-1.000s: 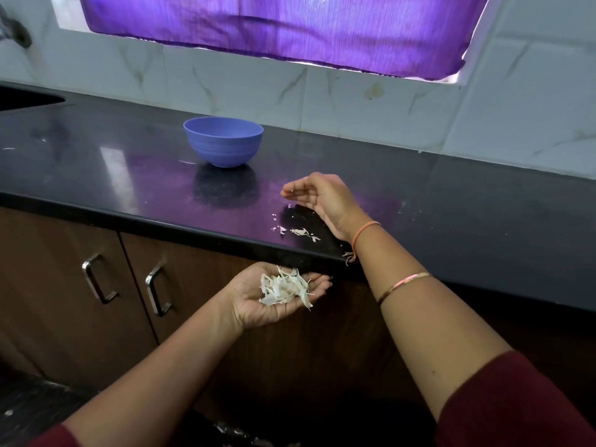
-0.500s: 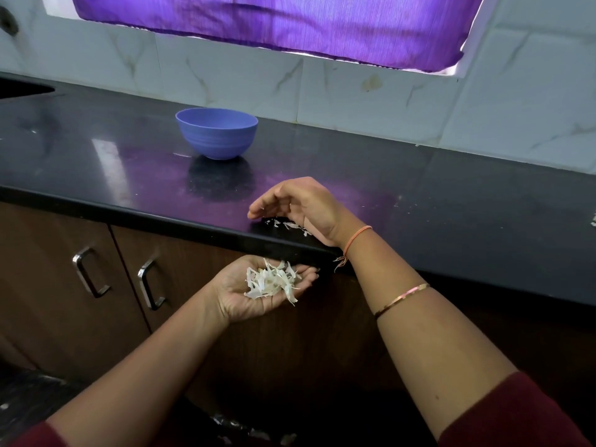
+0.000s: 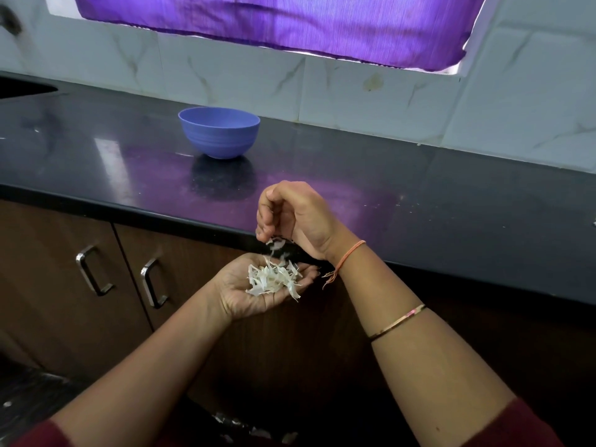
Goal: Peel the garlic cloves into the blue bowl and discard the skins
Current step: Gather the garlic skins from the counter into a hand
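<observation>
White garlic skins (image 3: 274, 280) lie heaped in the left hand (image 3: 240, 296), held palm-up with relaxed fingers just below the edge of the black countertop (image 3: 451, 204). Directly above, the right hand (image 3: 300, 214) curls its fingers downward over loose flakes; whether it pinches any is unclear. The blue bowl (image 3: 219, 132) stands farther back on the countertop, well apart.

**Left hand** (image 3: 254, 287): palm up, fingers loosely cupped, just below and in front of the countertop (image 3: 451, 227) edge. It carries a heap of garlic skins (image 3: 274, 279).

**Left forearm:** bare, rising from lower left toward that edge.

**Right hand** (image 3: 296, 217): over the countertop edge, wrist bent, fingers (image 3: 267, 217) curled downward. The tips are bunched directly above the left palm. A blurred scrap of skin sits just under them; pinched or loose, unclear.

**Right forearm:** bare, crossing the edge from lower right.
</observation>
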`<state>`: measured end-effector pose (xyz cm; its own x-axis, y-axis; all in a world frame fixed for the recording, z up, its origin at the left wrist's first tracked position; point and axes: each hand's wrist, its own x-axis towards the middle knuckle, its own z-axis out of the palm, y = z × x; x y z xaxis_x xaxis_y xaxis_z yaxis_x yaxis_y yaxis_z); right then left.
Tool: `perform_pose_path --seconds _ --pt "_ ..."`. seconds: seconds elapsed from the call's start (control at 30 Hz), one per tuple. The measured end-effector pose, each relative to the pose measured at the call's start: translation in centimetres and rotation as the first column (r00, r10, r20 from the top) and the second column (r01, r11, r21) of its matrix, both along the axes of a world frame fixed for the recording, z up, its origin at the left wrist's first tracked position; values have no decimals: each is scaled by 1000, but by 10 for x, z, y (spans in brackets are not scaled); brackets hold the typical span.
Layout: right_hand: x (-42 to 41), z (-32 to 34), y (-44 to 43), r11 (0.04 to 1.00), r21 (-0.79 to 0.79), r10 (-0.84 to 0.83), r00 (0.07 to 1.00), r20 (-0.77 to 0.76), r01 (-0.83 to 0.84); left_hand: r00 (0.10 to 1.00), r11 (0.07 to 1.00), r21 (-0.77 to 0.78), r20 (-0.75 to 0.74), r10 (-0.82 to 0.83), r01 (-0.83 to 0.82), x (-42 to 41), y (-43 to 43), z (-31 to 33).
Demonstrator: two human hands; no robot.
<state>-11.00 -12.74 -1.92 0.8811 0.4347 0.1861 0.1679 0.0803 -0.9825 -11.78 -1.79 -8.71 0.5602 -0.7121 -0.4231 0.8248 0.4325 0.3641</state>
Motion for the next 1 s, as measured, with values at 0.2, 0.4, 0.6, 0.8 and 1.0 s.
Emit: perform_pose_path --seconds 0.2,0.4,0.6,0.8,1.0 --pt "-3 1 11 993 117 -9 1000 -19 11 1000 1000 -1 -7 -24 24 -1 0 2" --pt "29 12 -7 929 109 -364 926 99 354 998 997 -35 -9 -69 68 -2 2 0" --pt "69 1 -33 735 -247 -608 775 172 631 997 996 -55 -24 -77 75 1 3 -1" --pt "57 -1 -22 631 -606 -303 873 382 484 999 999 -7 -13 -45 45 0 -1 1" --pt "30 -3 -21 863 -399 -200 934 295 311 999 999 -23 -29 -43 43 1 2 0"
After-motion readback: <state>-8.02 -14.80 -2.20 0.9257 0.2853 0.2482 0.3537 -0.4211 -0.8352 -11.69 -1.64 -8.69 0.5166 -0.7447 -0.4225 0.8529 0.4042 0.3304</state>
